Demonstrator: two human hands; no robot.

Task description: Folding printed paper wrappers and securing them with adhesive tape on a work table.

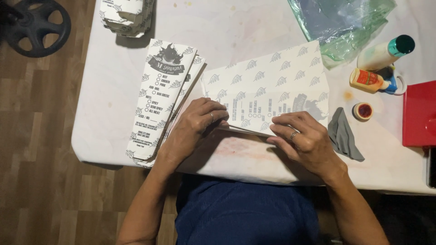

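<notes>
A stack of folded white printed paper bags (159, 97) lies left on the tabletop (109, 113). The left hand (195, 124) and right hand (302, 138), fingers bent, press flat on a printed paper sheet (268, 86) at the near edge. Right: grey cloth (343, 134), small red-filled cap (363, 110), glue bottles (383, 52), red box (418, 113)

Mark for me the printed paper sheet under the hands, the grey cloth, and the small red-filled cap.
Printed paper sheet (268, 86), head view: middle of its upper face.
Grey cloth (344, 135), head view: centre of the folded fabric.
Small red-filled cap (363, 110), head view: its red middle.
</notes>
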